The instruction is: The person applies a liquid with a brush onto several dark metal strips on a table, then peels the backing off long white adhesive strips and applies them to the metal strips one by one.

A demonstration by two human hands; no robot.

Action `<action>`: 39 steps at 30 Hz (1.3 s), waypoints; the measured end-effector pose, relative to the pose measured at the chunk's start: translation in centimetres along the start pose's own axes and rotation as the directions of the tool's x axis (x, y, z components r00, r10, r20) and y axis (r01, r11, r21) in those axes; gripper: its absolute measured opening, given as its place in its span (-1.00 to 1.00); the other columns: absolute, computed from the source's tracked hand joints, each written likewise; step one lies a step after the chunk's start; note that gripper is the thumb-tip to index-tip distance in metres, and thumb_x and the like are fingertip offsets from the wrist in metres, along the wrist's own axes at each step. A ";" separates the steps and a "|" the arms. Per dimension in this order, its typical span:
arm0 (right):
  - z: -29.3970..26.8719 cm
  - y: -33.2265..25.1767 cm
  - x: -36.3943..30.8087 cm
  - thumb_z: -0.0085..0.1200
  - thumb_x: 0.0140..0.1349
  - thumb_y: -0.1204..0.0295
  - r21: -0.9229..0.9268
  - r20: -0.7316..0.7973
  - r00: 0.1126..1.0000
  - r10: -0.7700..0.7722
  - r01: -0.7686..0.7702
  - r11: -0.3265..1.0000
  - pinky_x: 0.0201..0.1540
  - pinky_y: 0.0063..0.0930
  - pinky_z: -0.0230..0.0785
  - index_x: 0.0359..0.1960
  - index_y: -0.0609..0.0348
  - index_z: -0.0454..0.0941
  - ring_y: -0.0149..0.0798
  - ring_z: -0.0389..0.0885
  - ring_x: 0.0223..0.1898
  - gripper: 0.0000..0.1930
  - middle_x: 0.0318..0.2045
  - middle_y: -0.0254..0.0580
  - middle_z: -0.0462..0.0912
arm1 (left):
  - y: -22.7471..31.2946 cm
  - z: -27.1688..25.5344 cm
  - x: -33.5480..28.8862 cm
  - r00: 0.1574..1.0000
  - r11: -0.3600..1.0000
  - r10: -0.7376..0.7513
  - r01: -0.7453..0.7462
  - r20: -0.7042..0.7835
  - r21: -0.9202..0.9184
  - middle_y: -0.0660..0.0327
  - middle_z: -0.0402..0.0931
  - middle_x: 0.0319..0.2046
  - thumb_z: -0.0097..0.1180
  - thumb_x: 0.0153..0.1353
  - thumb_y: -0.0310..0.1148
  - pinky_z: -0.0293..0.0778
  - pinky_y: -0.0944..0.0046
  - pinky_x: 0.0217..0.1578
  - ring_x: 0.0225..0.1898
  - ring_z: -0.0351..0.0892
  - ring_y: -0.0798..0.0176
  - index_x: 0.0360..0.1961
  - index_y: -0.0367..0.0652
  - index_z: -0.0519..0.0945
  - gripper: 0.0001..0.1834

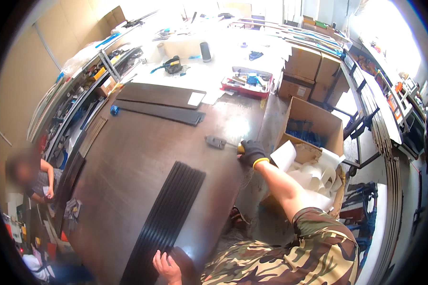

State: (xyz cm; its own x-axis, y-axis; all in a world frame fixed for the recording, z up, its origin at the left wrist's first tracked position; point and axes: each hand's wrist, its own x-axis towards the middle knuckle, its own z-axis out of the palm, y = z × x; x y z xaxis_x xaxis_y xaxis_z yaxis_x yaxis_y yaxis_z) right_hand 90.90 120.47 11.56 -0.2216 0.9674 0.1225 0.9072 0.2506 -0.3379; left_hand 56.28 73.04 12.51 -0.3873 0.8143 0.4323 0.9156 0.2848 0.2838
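Note:
My right hand, in a black glove with a yellow cuff, is stretched out over the table's right edge. Its fingers are closed round the yellow handle of a tool; a thin shaft leads to a grey head lying at the table surface. What kind of tool it is cannot be made out. My bare left hand is at the near end of a bundle of long black ribbed strips, fingers apart and slightly bent. Whether the fingertips touch the strips is unclear.
Dark flat panels lie across the brown table. A red tool tray stands at the back. Cardboard boxes, one with white paper sheets, stand by my right arm. Another person is at the far left.

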 end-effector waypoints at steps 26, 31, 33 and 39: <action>-9.2 -0.6 51.8 0.32 0.07 0.25 0.173 -0.197 0.654 -0.730 0.756 0.631 -0.15 -0.18 0.44 -0.05 0.13 0.58 0.02 0.61 -0.23 -0.58 -0.27 -0.04 0.62 | 16.7 35.5 47.6 0.913 0.933 -0.357 0.358 -0.200 -0.028 -0.08 0.39 0.18 0.08 0.23 -0.41 0.18 -0.11 0.26 0.25 0.29 -0.15 0.07 -0.29 0.48 -0.62; -6.2 -16.1 68.3 0.22 0.10 0.24 -0.041 -0.149 0.696 -0.703 0.706 0.707 -0.12 -0.17 0.44 -0.09 -0.04 0.64 0.00 0.60 -0.17 -0.68 -0.20 -0.04 0.65 | 16.0 40.0 50.6 0.847 0.788 -0.499 0.531 -0.184 0.310 -0.08 0.25 0.29 -0.08 0.34 -0.29 0.05 -0.22 0.31 0.33 0.19 -0.16 0.16 -0.20 0.41 -0.60; -2.3 -19.6 73.6 0.14 0.13 0.28 -0.051 -0.103 0.753 -0.650 0.648 0.760 -0.11 -0.17 0.46 -0.24 -0.08 0.70 -0.01 0.63 -0.16 -0.81 -0.27 -0.06 0.70 | 16.8 39.3 50.9 0.845 0.790 -0.523 0.529 -0.112 0.308 -0.09 0.24 0.29 -0.08 0.32 -0.31 0.04 -0.21 0.31 0.33 0.18 -0.16 0.14 -0.21 0.42 -0.60; 6.9 -28.4 82.7 0.11 0.12 0.29 -0.309 0.019 0.799 -0.601 0.576 0.757 -0.24 -0.20 0.50 -0.30 -0.02 0.72 -0.03 0.71 -0.25 -0.81 -0.32 -0.12 0.72 | 16.8 38.2 52.5 0.832 0.786 -0.553 0.537 -0.041 0.306 -0.12 0.23 0.28 -0.06 0.25 -0.32 0.03 -0.25 0.28 0.31 0.16 -0.22 0.12 -0.23 0.42 -0.58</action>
State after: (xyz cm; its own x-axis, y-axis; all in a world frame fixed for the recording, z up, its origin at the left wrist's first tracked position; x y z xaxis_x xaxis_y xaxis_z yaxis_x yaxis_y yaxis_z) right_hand 44.37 193.61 24.87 -0.7289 0.6234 0.2829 0.6693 0.7358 0.1029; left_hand 55.42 139.92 7.26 -0.8331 0.4994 0.2379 0.5445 0.8162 0.1932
